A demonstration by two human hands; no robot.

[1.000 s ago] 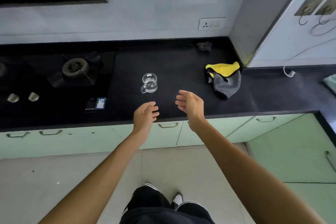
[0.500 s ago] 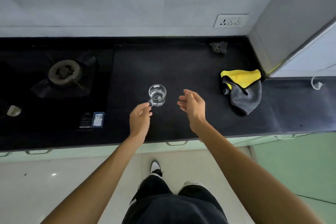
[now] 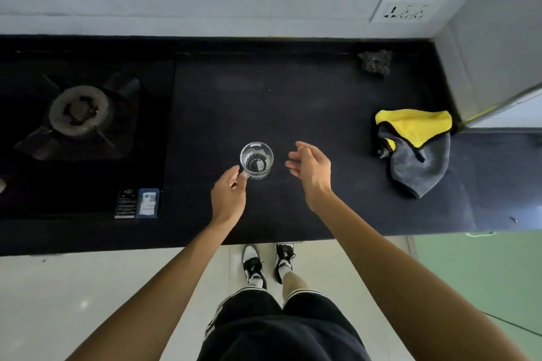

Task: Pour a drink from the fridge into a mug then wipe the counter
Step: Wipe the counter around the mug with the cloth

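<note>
Head view: the left grip (image 3: 230, 187) pinches the glass mug (image 3: 257, 160) by its handle, the right grip (image 3: 311, 168) hangs loose just right (holding nothing), so keep it upright on the desk (image 3: 293, 97).

head view | worn high | faces steeply down over counter (image 3: 293, 102) | single view

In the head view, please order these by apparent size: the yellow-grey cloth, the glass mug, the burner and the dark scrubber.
1. yellow-grey cloth
2. burner
3. glass mug and dark scrubber: nearly alike; the scrubber lies farther away, so not ranked.
</note>
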